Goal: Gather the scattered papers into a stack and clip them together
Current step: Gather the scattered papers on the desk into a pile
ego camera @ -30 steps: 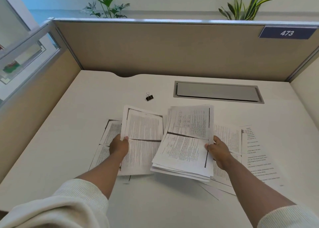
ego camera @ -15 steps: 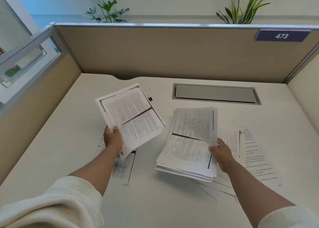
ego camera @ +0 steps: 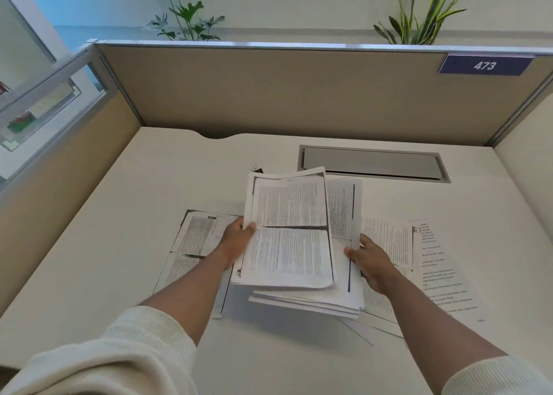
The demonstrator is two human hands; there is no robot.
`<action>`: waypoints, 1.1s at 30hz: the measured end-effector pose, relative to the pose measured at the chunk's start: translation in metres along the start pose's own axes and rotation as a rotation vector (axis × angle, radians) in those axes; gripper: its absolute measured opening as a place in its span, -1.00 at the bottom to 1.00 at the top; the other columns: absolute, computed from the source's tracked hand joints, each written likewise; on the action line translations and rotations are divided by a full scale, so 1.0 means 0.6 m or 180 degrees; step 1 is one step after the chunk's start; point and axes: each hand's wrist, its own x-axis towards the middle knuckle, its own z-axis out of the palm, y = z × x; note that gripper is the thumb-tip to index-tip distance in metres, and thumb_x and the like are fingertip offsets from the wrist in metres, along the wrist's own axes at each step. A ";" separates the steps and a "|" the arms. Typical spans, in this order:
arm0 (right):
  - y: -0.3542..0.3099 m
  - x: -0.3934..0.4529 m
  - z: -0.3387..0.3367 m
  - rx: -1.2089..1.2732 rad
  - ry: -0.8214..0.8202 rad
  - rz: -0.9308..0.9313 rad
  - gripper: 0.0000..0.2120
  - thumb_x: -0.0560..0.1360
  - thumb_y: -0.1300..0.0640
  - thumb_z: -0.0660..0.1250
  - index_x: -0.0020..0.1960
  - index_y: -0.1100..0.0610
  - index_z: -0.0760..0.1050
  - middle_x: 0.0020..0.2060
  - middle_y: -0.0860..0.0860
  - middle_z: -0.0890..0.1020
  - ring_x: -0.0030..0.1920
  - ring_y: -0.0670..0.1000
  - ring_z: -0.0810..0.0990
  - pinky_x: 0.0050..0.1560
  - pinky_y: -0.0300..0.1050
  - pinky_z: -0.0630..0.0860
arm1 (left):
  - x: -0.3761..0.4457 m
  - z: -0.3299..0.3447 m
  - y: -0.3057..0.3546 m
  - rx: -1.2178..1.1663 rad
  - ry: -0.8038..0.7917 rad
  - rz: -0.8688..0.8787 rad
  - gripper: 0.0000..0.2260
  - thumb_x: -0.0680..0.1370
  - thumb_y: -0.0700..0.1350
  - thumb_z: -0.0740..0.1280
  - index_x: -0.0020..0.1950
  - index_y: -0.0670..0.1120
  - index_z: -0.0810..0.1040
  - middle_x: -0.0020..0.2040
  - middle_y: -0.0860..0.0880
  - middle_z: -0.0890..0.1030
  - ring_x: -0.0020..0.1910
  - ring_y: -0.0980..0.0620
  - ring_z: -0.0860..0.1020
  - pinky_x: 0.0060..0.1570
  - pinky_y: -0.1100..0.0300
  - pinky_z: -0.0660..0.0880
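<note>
From the head camera, your left hand pinches a sheet by its left edge and holds it directly over the stack, long axis running away from you like the stack's. Your right hand grips the stack's right edge. Loose pages lie left of the stack and right of it. The clip sits just beyond the stack, on the left-hand side.

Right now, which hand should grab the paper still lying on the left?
Probably the left hand: it's right above that loose sheet, once it drops its page. The right hand steadies the stack.
</note>
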 end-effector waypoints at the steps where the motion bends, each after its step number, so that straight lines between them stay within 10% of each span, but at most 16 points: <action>1: 0.000 -0.001 0.000 0.0033 -0.0011 0.0003 -0.67 0.57 0.32 0.25 0.26 0.02 0.46 0.09 0.04 0.64 0.07 0.10 0.63 -0.04 -0.01 0.61 | -0.002 0.004 0.002 0.0012 -0.0081 -0.0022 -0.71 0.68 -0.10 0.21 0.39 -0.06 0.50 0.24 -0.08 0.62 0.19 -0.07 0.61 0.24 -0.04 0.54; 26: -0.011 -0.026 0.010 0.0404 -0.0352 0.0194 -0.73 0.65 0.01 0.14 0.19 0.07 0.55 0.04 0.07 0.71 0.09 0.15 0.67 0.18 0.20 0.54 | -0.019 0.056 0.019 -0.0065 -0.0628 -0.0008 -0.48 0.47 -0.32 0.48 0.37 -0.11 0.40 0.23 -0.12 0.61 0.22 -0.13 0.59 0.14 -0.01 0.57; 33: -0.008 -0.023 0.014 -0.0048 -0.0395 0.0059 -0.69 0.56 0.30 0.31 0.27 0.07 0.48 0.11 0.10 0.66 0.09 0.13 0.66 0.09 0.16 0.61 | -0.016 0.051 0.003 -0.0131 -0.0680 -0.0125 -0.45 0.42 -0.23 0.56 0.33 -0.07 0.41 0.19 -0.07 0.62 0.14 -0.05 0.62 0.02 0.11 0.59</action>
